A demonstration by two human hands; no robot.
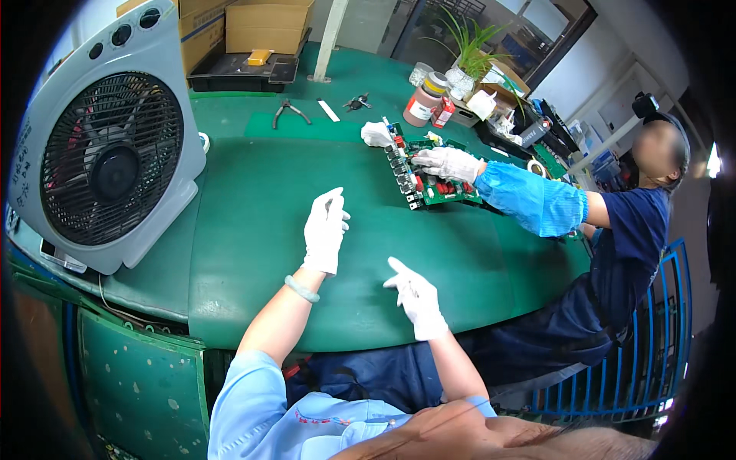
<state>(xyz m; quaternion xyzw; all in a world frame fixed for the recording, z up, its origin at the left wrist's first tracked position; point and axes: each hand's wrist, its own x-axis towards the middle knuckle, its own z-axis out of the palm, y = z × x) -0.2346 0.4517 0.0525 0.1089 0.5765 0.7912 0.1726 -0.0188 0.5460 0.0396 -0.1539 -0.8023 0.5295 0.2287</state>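
My left hand [326, 232], in a white glove, hovers over the green-topped table [261, 215] with its fingers partly bent and apart. A pale bangle [301, 289] circles that wrist. My right hand [418, 300], gloved as well, is near the table's front edge, its index finger stretched out and the others loosely curled. Neither hand holds anything I can see. Beyond them lies a green circuit board [440, 190] with black, red and white components along it. A co-worker's white-gloved hands [448, 163] are at this board, one on top and one at its far left corner.
A grey fan [115, 165] stands at the left. Pliers [291, 114], a white strip [328, 110] and keys [358, 102] lie toward the back. Behind the board are a lidded jar [424, 103], a red box [443, 113] and a potted plant [463, 73]. The co-worker's blue sleeve [533, 198] reaches in from the right.
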